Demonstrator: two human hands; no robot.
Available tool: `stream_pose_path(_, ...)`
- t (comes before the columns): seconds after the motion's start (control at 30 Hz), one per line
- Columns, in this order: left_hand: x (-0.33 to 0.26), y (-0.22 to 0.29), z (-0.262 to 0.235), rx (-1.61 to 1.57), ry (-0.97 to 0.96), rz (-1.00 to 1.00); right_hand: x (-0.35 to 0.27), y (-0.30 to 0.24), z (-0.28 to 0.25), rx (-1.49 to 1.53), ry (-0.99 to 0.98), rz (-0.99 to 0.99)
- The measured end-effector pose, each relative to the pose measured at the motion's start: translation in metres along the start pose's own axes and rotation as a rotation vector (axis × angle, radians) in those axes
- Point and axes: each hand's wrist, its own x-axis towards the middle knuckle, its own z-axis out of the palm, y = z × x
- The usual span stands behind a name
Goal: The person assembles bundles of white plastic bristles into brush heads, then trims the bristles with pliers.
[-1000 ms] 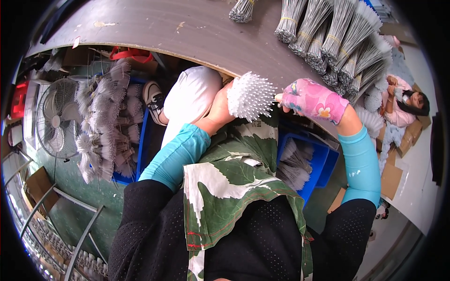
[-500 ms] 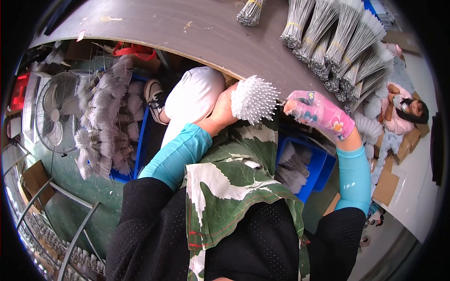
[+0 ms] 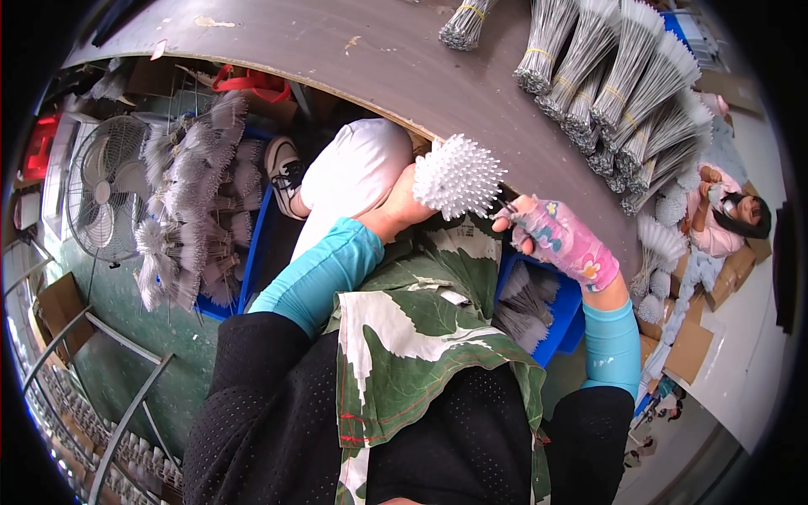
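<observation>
My left hand (image 3: 402,202) is closed around a bundle of thin rods with white bulb-like tips (image 3: 459,177), its rounded tip end turned toward my right hand. The shafts are hidden behind the tips and my fingers. Just right of the bundle is my right hand (image 3: 564,240), in a pink flowered fingerless glove, its fingers pinched together. Between those fingers a small dark pointed tool (image 3: 506,204) shows, maybe tweezers; too little of it is visible to tell. Its points are close to the bundle's right edge, and I cannot tell whether they touch.
Several banded bundles of wire-stemmed brushes (image 3: 619,93) lie on the brown table (image 3: 337,63). A blue bin (image 3: 566,324) with more brushes stands below my right hand. At left are a fan (image 3: 103,192), hanging white brushes (image 3: 189,181) and a metal rail (image 3: 126,341). A co-worker (image 3: 717,210) sits at far right.
My right hand has moved down and slightly left, and the dark tool's points now show. My left hand still holds the bundle, which has turned slightly. The whole view has shifted a little.
</observation>
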Motion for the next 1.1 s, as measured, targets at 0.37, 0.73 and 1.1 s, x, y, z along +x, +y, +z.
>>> stream_pose_path(0.37, -0.003, -0.003, 0.002, 0.071, 0.012, -0.040, 0.002, -0.037, 0.009, -0.197, -0.010, -0.023)
stream_pose_path(0.73, 0.004, 0.005, 0.003, -0.384, 0.053, -0.072, 0.008, -0.027, 0.008, -0.197, 0.014, -0.015)
stream_pose_path(1.1, 0.005, 0.012, -0.010, -0.052, -0.138, 0.007, -0.004, -0.021, 0.007, -0.036, 0.110, -0.092)
